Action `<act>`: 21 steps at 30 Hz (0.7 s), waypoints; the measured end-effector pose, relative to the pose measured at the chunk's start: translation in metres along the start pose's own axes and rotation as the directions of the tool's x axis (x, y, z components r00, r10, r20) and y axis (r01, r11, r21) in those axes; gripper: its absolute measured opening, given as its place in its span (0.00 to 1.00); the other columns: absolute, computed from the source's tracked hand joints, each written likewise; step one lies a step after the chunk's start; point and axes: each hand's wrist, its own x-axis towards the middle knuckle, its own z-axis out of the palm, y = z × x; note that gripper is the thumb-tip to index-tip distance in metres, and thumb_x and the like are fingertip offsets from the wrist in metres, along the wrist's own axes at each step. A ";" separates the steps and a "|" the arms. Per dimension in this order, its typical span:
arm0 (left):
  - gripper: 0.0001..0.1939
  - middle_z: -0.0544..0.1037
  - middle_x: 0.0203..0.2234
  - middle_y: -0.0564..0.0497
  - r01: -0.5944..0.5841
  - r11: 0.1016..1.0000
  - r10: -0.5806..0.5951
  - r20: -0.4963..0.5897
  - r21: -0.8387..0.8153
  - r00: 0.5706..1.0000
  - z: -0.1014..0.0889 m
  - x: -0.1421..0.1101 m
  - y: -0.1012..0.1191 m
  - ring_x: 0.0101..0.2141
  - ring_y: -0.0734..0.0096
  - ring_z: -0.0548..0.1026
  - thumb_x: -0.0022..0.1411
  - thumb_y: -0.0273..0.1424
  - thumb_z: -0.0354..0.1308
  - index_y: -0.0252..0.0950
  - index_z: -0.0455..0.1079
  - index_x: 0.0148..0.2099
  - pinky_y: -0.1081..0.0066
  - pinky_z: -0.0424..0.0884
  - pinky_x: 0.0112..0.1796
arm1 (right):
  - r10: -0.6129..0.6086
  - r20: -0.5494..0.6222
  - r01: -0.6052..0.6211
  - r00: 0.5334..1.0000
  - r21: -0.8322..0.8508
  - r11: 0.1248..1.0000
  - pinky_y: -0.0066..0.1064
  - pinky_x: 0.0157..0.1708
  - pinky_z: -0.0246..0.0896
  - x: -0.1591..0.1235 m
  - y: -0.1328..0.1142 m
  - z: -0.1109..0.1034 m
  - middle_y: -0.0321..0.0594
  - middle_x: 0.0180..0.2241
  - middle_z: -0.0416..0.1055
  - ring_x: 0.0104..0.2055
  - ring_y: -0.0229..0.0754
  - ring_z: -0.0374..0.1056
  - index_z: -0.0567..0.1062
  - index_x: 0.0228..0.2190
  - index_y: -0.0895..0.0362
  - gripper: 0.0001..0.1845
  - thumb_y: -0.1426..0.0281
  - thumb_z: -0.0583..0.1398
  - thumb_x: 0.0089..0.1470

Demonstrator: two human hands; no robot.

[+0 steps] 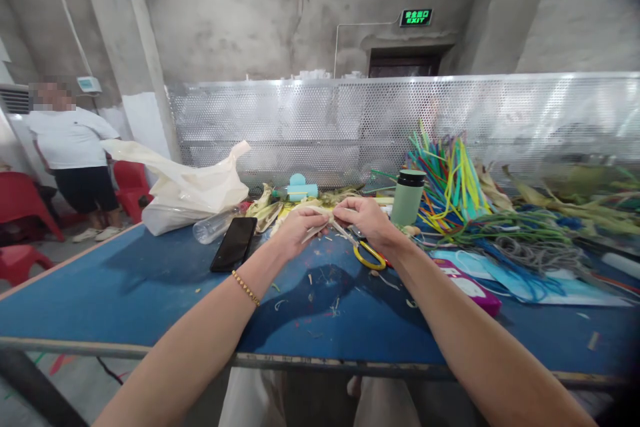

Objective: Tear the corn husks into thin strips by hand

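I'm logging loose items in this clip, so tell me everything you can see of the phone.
The phone is a flat, dark slab with rounded corners, its upper face smooth, glossy-looking and unlit. It lies flat on the blue table, its far end slanting to the right. A clear plastic bottle lies close along its left side; whether they touch is unclear. The left hand is to its right and not touching it. Its underside is hidden.

On the table (100, 300), left of the flask (407, 201): phone (234, 245), then bottle (213, 228), then bag (187, 197), each farther out. Before the flask, slightly left: scissors (356, 255). Before it, to the right: packet (475, 292) beside face masks (580, 290). Right of it: bundled strips (465, 180). Behind it: upright panel (280, 110).
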 end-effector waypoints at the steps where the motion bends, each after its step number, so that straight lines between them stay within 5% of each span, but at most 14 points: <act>1: 0.05 0.74 0.23 0.50 0.002 1.000 -0.002 -0.010 0.008 1.000 0.000 0.000 0.000 0.23 0.77 0.69 0.46 0.25 0.65 0.29 0.73 0.28 0.73 0.63 0.28 | 0.003 -0.018 -0.003 1.000 -0.017 1.000 0.28 0.23 0.54 0.000 -0.001 0.000 0.35 0.18 0.67 0.21 0.33 0.59 0.72 0.22 0.59 0.13 0.62 0.64 0.43; 14: 0.06 0.73 0.21 0.50 0.007 1.000 -0.007 0.001 0.007 1.000 -0.001 0.000 -0.002 0.24 0.78 0.69 0.47 0.25 0.66 0.28 0.73 0.26 0.73 0.62 0.29 | -0.051 -0.067 0.040 0.996 -0.157 0.987 0.29 0.24 0.56 -0.001 0.000 0.002 0.38 0.19 0.70 0.23 0.36 0.63 0.72 0.21 0.59 0.10 0.65 0.63 0.45; 21: 0.07 0.74 0.24 0.51 0.003 0.997 -0.003 -0.002 -0.080 1.000 -0.004 0.003 -0.003 0.25 0.79 0.69 0.46 0.25 0.67 0.29 0.74 0.29 0.74 0.65 0.30 | 0.008 0.091 -0.021 0.996 0.148 0.989 0.28 0.25 0.56 0.004 0.011 -0.003 0.37 0.25 0.71 0.23 0.34 0.62 0.75 0.29 0.59 0.19 0.56 0.65 0.44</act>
